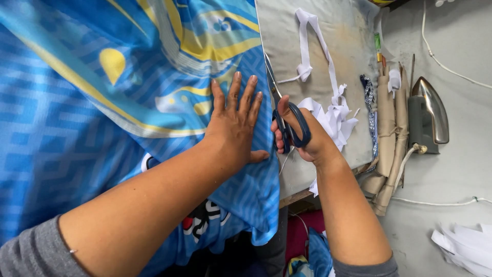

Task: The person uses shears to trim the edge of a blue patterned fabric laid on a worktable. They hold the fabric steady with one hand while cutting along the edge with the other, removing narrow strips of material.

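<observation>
Head view: left hand (233, 123) lies flat, fingers spread, pressing blue-and-yellow patterned fabric (92, 102) near its right edge. Right hand (302, 136) grips dark-handled scissors (291, 131) just beside that edge. White fabric strips (333, 115) clutter the grey tabletop (287, 46); a metal iron (430, 115) sits right. Open room lies at the tabletop's upper left.

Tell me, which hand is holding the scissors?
The right hand. Its fingers go through the dark blue scissors handles. The left hand holds nothing; it lies flat on the blue cloth.
</observation>
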